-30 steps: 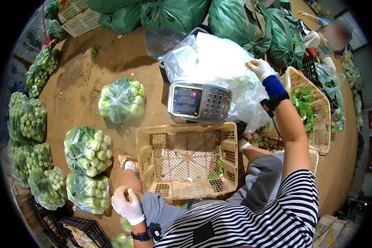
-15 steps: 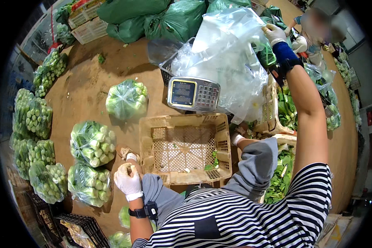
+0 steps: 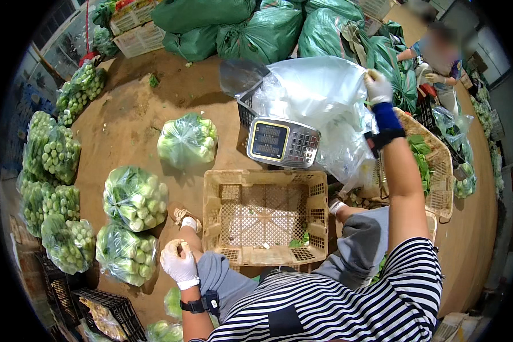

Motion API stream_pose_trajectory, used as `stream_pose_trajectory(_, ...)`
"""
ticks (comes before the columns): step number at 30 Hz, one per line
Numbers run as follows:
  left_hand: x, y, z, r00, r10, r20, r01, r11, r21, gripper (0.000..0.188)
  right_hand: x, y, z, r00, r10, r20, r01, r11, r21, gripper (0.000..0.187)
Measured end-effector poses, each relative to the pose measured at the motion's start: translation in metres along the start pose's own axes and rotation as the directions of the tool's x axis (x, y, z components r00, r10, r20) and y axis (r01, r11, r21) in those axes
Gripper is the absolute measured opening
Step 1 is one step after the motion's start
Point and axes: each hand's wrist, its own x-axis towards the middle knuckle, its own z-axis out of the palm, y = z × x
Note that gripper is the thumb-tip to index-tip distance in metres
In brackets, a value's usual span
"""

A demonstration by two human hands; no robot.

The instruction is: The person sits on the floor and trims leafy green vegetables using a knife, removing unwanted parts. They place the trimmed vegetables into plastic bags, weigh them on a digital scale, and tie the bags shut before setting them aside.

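My right hand (image 3: 377, 86), in a white glove, grips the edge of a clear plastic bag (image 3: 325, 77). The bag spreads from there over a heap of similar plastic in a dark crate (image 3: 246, 109) behind the scale. White-gloved too, my left hand (image 3: 179, 262) is curled closed beside my left knee, and nothing shows in it. Between my legs stands a tan plastic basket (image 3: 262, 259) with a few leaf scraps on its floor. Just beyond it sits a grey scale display (image 3: 284, 142) with a keypad. A bagged bunch of greens (image 3: 187, 139) lies left of the display.
More bagged greens (image 3: 134, 198) stand on the brown floor to my left, with several farther left (image 3: 51, 148). Large green sacks (image 3: 259, 37) line the back. Tan crates with leafy greens (image 3: 422, 162) are at my right. Another person (image 3: 439, 62) works at the far right.
My right hand has come nearer with the bag's edge, and the raised plastic has sunk lower. The left hand stays curled by the knee. The whole view has shifted slightly.
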Motion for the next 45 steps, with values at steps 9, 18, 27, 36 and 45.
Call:
stream_pose_trajectory(9,0.011,0.015,0.0,0.995,0.093,0.042,-0.094,0.996,0.009,0.01,0.036,-0.068,-0.097,0.936,-0.073,-0.343,0.186,0.934,0.307,0.027)
stream_pose_trajectory(18,-0.008,0.113,-0.008,0.943,0.328,-0.057,-0.283,0.7,-0.655,0.071,-0.187,-0.138,-0.168,0.84,0.065,0.538,-0.445,0.649,0.617,0.025)
stream_pose_trajectory(27,-0.057,0.19,-0.032,0.62,0.776,-0.116,-0.521,0.297,-0.8,0.012,-0.377,-0.15,-0.193,0.503,-0.192,0.843,-0.599,0.626,0.5,0.027)
stream_pose_trajectory(36,-0.108,0.14,-0.009,0.904,0.339,0.262,0.089,0.45,-0.889,0.013,-0.429,-0.212,-0.216,0.878,-0.244,0.411,0.142,0.954,0.263,0.07)
stream_pose_trajectory(45,-0.087,0.121,-0.055,0.784,0.598,0.166,-0.243,0.541,-0.805,0.01,-0.418,-0.156,-0.202,0.987,-0.061,0.146,0.021,0.965,0.262,0.033)
